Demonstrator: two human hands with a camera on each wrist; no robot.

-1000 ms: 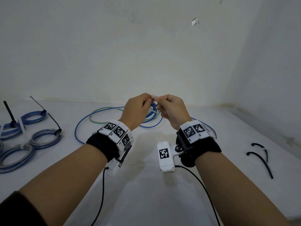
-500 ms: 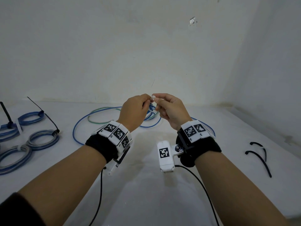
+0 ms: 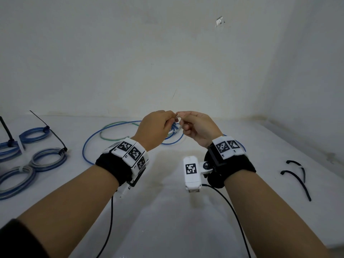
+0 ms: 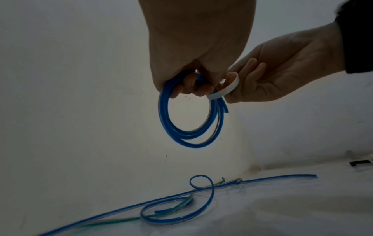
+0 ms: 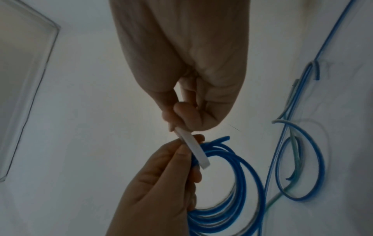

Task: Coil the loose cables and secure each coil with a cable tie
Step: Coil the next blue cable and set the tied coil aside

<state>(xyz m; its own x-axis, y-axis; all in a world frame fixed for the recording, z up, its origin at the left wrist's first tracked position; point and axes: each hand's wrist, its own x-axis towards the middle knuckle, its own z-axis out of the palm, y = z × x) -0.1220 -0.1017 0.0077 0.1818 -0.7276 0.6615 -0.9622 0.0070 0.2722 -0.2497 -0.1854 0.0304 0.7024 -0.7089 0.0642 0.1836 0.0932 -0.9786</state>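
Left hand grips blue coil, loop hanging toward 6 o'clock. Right hand pinches white tie, wrapped across coil at 2 o'clock.

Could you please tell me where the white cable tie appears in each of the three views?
Head: white cable tie barely shows, centre, between the fingertips of both hands.
Left wrist: tie right of centre, looped round the blue coil.
Right wrist: tie centre, a slanted strip.
Shared landmark: the blue coil, held by the left hand.
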